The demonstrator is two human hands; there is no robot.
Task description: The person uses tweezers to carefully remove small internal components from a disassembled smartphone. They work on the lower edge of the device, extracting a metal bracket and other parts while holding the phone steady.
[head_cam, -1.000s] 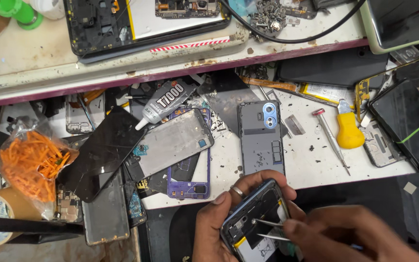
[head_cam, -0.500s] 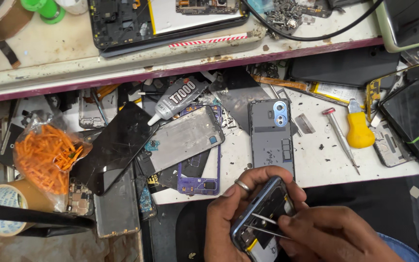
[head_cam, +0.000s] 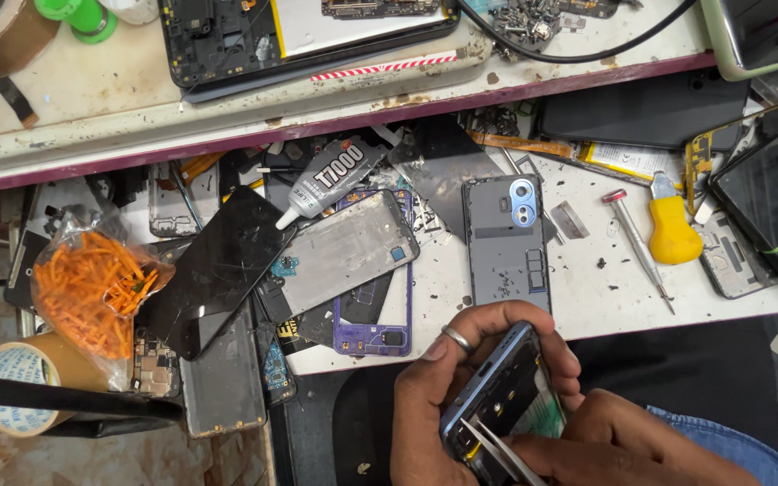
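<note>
an opened blue phone frame [head_cam: 502,400] was gripped in the left hand [head_cam: 447,387], low in the view and just off the front edge of the white workbench [head_cam: 587,288]. metal tweezers [head_cam: 497,450] were pinched in the right hand [head_cam: 623,445], their tips laid on the frame's lower end. just beyond the left hand's fingers a grey phone back cover [head_cam: 508,243] lay flat. to the left a purple phone frame [head_cam: 375,301], a grey metal plate [head_cam: 344,256], a glue tube [head_cam: 328,180] and a cracked black screen [head_cam: 218,270] were piled together. a yellow-handled screwdriver [head_cam: 664,238] lay to the right.
</note>
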